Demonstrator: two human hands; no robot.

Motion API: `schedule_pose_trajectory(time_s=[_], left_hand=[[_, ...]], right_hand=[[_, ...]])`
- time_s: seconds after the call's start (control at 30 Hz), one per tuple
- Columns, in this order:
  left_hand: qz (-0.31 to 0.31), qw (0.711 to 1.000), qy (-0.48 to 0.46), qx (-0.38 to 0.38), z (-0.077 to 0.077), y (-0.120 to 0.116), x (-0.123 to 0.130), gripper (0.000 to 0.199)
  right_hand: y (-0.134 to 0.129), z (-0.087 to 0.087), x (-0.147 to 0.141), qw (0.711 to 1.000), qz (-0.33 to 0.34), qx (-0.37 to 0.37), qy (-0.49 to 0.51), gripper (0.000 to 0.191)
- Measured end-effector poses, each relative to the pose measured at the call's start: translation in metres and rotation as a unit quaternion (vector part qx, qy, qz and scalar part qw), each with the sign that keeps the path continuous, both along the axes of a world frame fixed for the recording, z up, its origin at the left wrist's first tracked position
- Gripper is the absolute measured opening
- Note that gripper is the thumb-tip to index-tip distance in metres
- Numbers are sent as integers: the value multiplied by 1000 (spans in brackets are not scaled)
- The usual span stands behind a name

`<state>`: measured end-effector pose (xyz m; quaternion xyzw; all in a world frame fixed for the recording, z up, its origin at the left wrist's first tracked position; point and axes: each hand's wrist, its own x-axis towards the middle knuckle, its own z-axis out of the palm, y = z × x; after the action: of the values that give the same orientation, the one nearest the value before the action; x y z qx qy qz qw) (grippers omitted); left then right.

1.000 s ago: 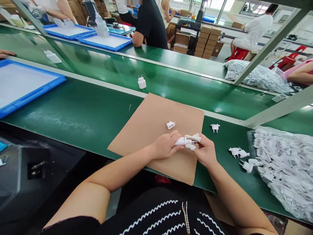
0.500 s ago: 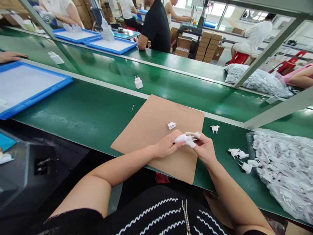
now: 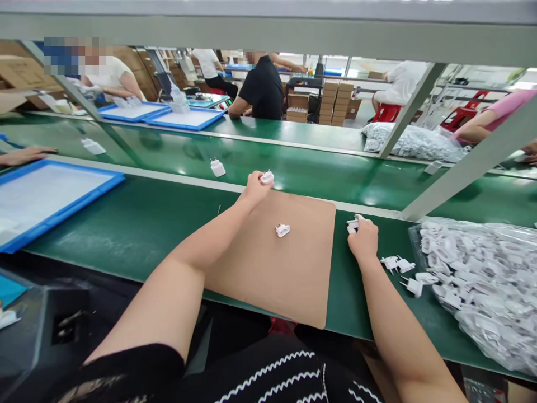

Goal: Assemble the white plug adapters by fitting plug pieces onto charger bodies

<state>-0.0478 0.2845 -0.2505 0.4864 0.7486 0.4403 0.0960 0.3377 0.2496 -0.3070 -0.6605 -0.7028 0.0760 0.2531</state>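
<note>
My left hand point(image 3: 255, 187) reaches out over the far edge of the brown cardboard sheet point(image 3: 268, 274), its fingers closed around a white plug charger point(image 3: 267, 177) with the pins upward. To the right of the sheet, my right hand point(image 3: 364, 239) is down at the green bench, pinching a small white plug piece point(image 3: 352, 225); the fingers hide part of it. Another white plug piece point(image 3: 282, 230) with two pins lies on the cardboard between my arms. Right of my right hand are several loose white plug pieces point(image 3: 396, 263).
A clear bag of white plug pieces point(image 3: 482, 280) bulges at the right. At left lies a blue-rimmed tray point(image 3: 62, 218), near another person's hand point(image 3: 31, 155). White chargers point(image 3: 217, 167) stand on the green belt point(image 3: 302, 176). A slanted metal post point(image 3: 457, 173) rises at right.
My hands have parted. The left has moved forward with the charger toward the belt, and the right has gone to the plug piece beside the cardboard. The view has tilted up.
</note>
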Motion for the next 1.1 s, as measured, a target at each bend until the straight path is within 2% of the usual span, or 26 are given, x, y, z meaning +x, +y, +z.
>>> schedule_pose_trajectory(time_s=[0.1,0.23,0.33,0.43,0.53,0.6,0.63,0.67,0.7,0.77,0.83,0.9,0.97,1.03,1.1], left_hand=[[49,996,56,-55,-4,37,-12,40],[75,990,74,-91,-14,52,-16,38],[92,985,77,-121,-19,50,-17,36],[114,982,82,-125,-11,44,-11,54],[158,979,101,-73,5,29,7,85],[176,980,95,-9,12,10,24,88],[152,985,81,9,13,-3,32,84],[90,994,60,8,11,-18,41,78],[2,999,37,-6,7,-35,48,73],[-139,990,16,-32,-9,-71,62,73],[-233,969,49,-58,-31,-104,75,83],[-289,950,103,-62,-55,-127,86,85],[-315,937,137,-55,-72,-135,94,66],[-332,931,146,-45,-82,-132,97,51],[-337,930,139,-39,-85,-125,96,47]], right_hand=[[2,-6,-6,997,20,44,54,59],[8,-16,-7,986,24,82,144,57],[11,-22,-5,982,44,86,165,53],[11,-24,-6,981,50,71,174,50],[7,-22,-9,980,37,57,186,41],[4,-21,-13,978,32,60,196,35],[2,-21,-15,977,33,61,202,33],[1,-21,-17,975,36,61,209,32],[0,-20,-18,974,39,60,216,30],[-1,-20,-21,970,45,55,234,28],[-3,-20,-24,964,52,50,254,27],[-7,-19,-27,958,67,43,275,28],[-12,-18,-30,949,100,33,296,32],[-17,-17,-34,938,150,16,313,44],[-23,-17,-38,925,203,-5,321,49]])
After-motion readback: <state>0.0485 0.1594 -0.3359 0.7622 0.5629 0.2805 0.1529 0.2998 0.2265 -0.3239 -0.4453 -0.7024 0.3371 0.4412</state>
